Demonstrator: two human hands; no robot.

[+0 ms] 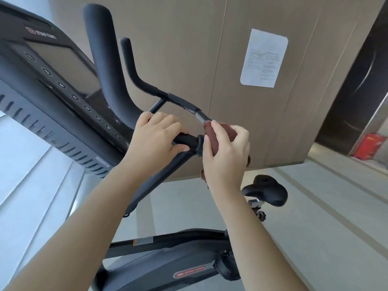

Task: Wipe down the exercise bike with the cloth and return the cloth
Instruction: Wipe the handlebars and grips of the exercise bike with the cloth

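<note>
Mid-frame, the left hand [156, 133] curls round the handlebar [185, 139], fingers together. Just right of it, the right hand [226, 160] pinches the cloth [230, 133] round the bar.

Cloth [228, 133] mostly under right hand [225, 158]
</note>
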